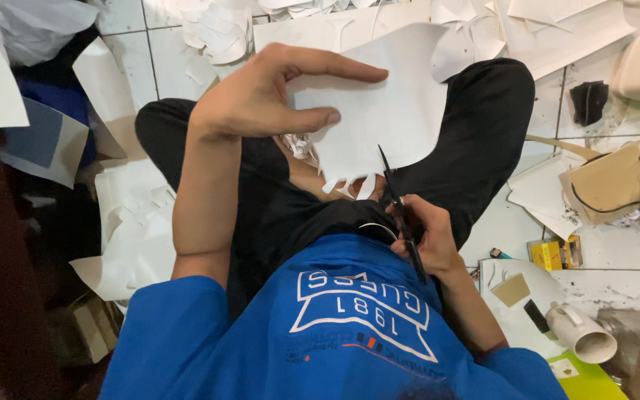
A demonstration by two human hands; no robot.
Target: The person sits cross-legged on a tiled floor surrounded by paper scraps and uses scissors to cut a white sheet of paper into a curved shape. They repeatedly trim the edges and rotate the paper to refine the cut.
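Note:
My left hand (pixel 272 92) pinches a white sheet piece (pixel 394 111) between thumb and fingers, holding it above my crossed legs in black trousers. My right hand (pixel 424 237) grips dark scissors (pixel 394 196) whose blades point up into the lower edge of the sheet. That lower edge is cut into several short tabs (pixel 346 185). I sit on the floor in a blue shirt.
White sheet offcuts (pixel 138 222) lie scattered on the tiled floor at left and along the top. At right lie brown card pieces (pixel 609 181), a black cable, a small yellow box (pixel 550 254), a white cup on its side (pixel 583 337) and a black pouch (pixel 589 100).

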